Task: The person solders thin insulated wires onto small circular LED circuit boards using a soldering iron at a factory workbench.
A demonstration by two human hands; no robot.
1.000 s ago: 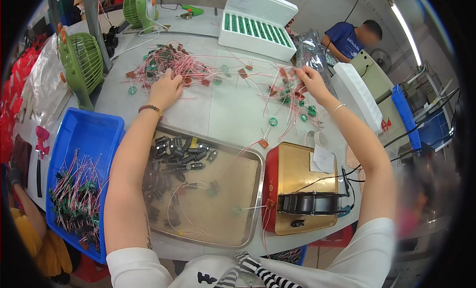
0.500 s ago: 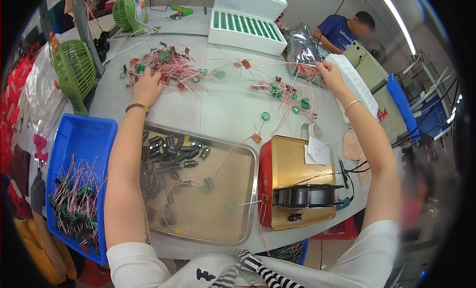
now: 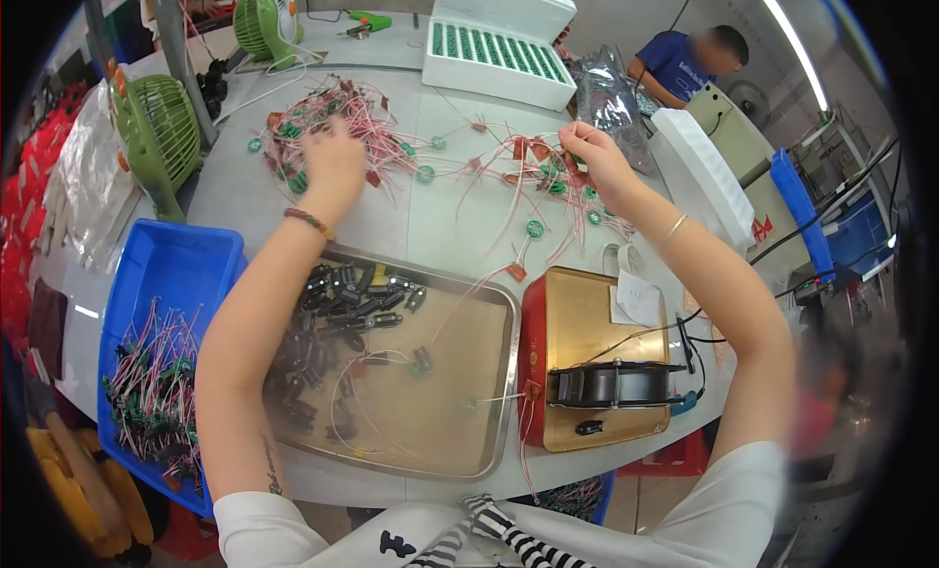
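Note:
My left hand point(image 3: 335, 169) reaches over a tangled pile of red and white wires point(image 3: 370, 113) with small green round circuit boards and brown-red tags. Its fingers are blurred and partly lost against the wires. My right hand point(image 3: 599, 159) is pinched on wires at the top of a smaller wired bunch point(image 3: 533, 162), whose brown-red tags hang just left of the fingertips. Between the two heaps several thin wires stretch across the table. Nearer to me, a single green round board point(image 3: 534, 228) lies with its wire leading to a brown-red tag point(image 3: 516, 272).
In front of me are a metal tray point(image 3: 460, 372) of black plastic parts and a red-and-gold box point(image 3: 597, 363) bearing a black fan-like device. Left stand a blue bin point(image 3: 176, 265) of wired boards and green fans point(image 3: 156, 128). A white foam box point(image 3: 494, 74) sits behind; a person works beyond.
My right hand has come left and slightly nearer, and the wires it pulled taut now hang slacker over the small bunch. My left hand has shifted right over the pile.

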